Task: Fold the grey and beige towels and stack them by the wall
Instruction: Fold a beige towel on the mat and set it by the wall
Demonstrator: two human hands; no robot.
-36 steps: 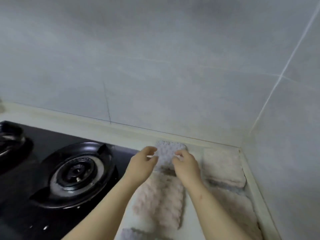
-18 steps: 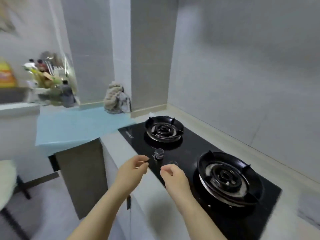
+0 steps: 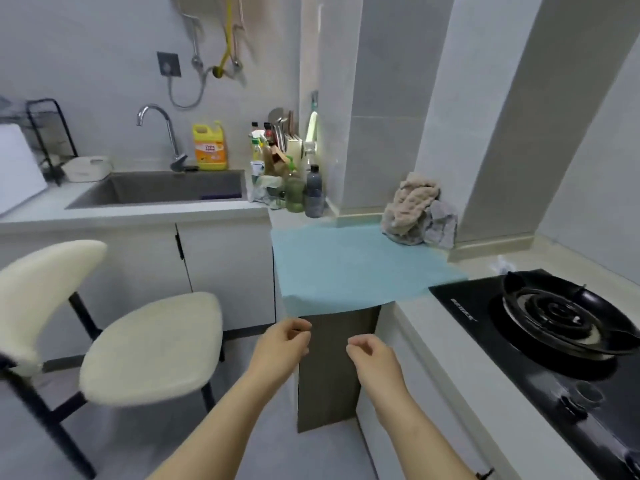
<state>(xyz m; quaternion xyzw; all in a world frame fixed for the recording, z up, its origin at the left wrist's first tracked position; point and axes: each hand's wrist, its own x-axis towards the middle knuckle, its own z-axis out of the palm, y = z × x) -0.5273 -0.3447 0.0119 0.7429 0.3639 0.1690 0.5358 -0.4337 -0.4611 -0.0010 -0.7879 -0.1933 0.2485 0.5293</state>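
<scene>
Two towels, unfolded & crumpled in one heap: beige towel (image 3: 410,206) leans on grey towel (image 3: 440,223) at the back of the desk (image 3: 471,263), against the wall, on the far right corner of the blue mat (image 3: 346,268). Left hand (image 3: 282,344) & right hand (image 3: 372,355) hang in mid-air in front of the desk edge, well apart from the towels, fingers loosely curled, gripping nothing. Stove (image 3: 554,327) on the right, white chair (image 3: 149,344) on the left, sink (image 3: 159,192) beyond it.

Towels (image 3: 414,209) heaped on the mat (image 3: 346,271) against the wall (image 3: 384,150); stove (image 3: 467,306) right; sink (image 3: 156,188) left.
</scene>
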